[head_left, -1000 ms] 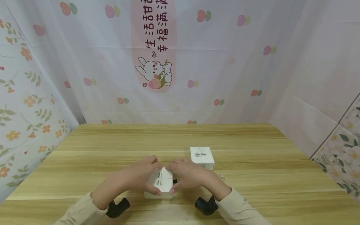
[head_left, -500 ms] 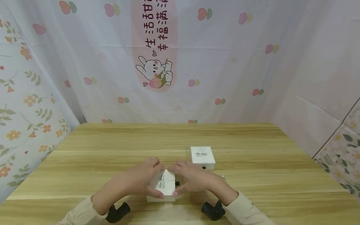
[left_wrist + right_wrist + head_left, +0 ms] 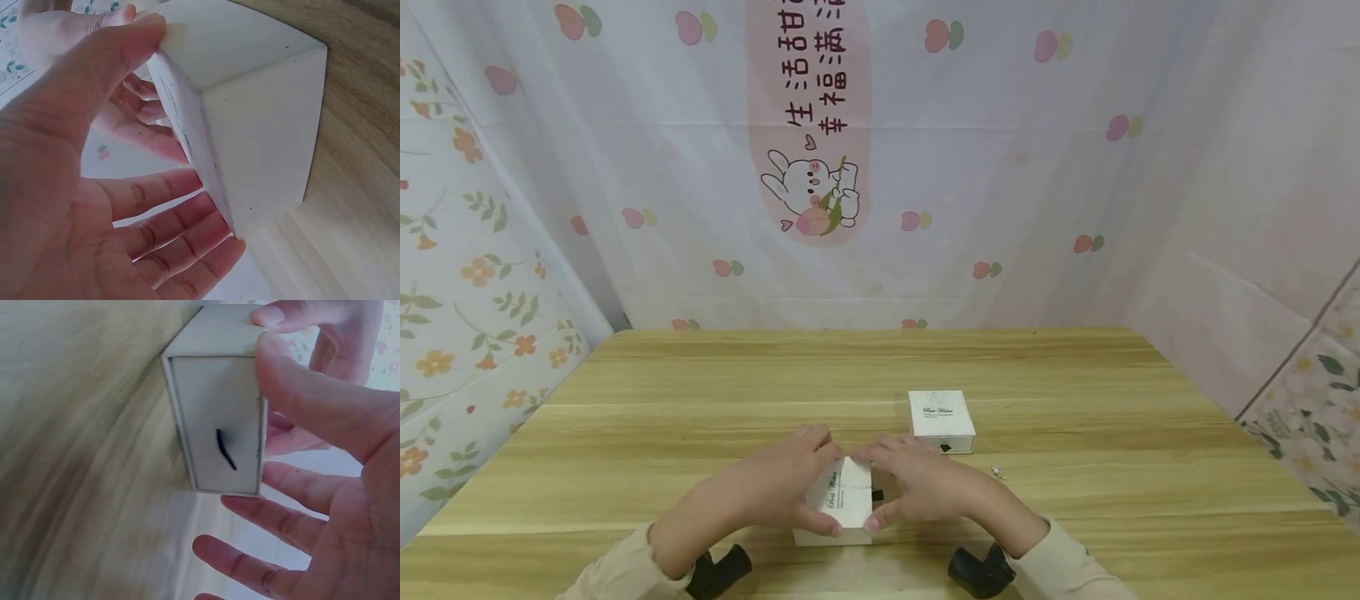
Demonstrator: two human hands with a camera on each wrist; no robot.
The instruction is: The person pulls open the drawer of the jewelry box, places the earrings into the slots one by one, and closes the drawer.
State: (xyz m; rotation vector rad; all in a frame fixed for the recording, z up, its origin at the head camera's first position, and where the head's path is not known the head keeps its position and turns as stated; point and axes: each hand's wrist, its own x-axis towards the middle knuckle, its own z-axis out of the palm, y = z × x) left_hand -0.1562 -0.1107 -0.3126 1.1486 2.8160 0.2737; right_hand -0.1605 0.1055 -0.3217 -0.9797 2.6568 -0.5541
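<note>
A small white drawer gift box (image 3: 853,498) with black script on its lid sits on the table between my hands. My left hand (image 3: 775,485) grips its left part, thumb on the near side and fingertips at the far edge. From the right, my right hand (image 3: 921,482) holds the same box between its thumb and some fingers; in the right wrist view other fingers (image 3: 234,557) reach past it. A black ribbon pull (image 3: 225,450) stands out from the box's right end, where the drawer front is flush with the sleeve. The inside is hidden.
A second white box (image 3: 942,417), lettered "Best Wishes" with a dark tab on its near side, stands behind my right hand. A tiny silvery trinket (image 3: 997,472) lies to its lower right. The wooden table (image 3: 700,375) ends at a patterned curtain (image 3: 1000,183).
The held box and both hands have shifted slightly right and nearer to me. The grip looks the same. The second box and the trinket stay in place.
</note>
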